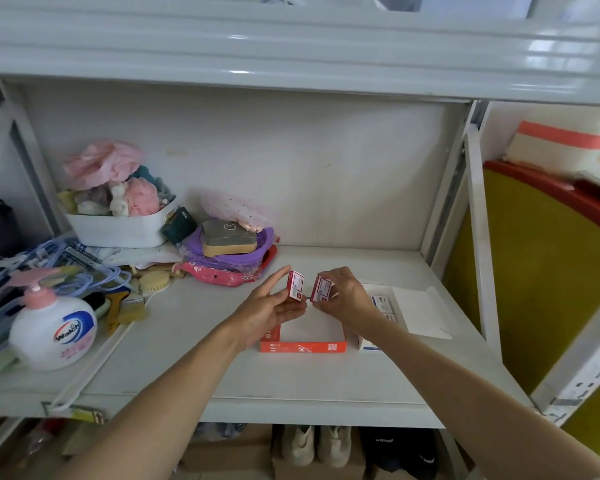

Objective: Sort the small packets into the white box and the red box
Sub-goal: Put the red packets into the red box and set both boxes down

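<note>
In the head view, 2 small red-and-white packets are held up above the red box (pixel 303 346), which lies open on the white shelf (pixel 326 382) with its inside bare as far as can be seen. The left packet (pixel 296 285) is pinched by the left hand (pixel 269 311), thumb on its far left edge and fingers under it, with the palm turned up. The right packet (pixel 321 289) is gripped from above and behind by the curled fingers of the right hand (pixel 349 299). The 2 packets are tilted toward each other and kept just apart.

The white box (pixel 371 342) is seen just right of the red box, largely hidden behind the right wrist; packets with blue print (pixel 381 303) are lying inside it. Its opened lid (pixel 420 311) is spread flat to the right.

On the left of the shelf, a soap pump bottle (pixel 51 332) is stood near the front edge, and a white tub (pixel 118 228) heaped with soft items is placed at the far left. A purple bundle (pixel 229 252) is piled between the tub and the hands.
</note>
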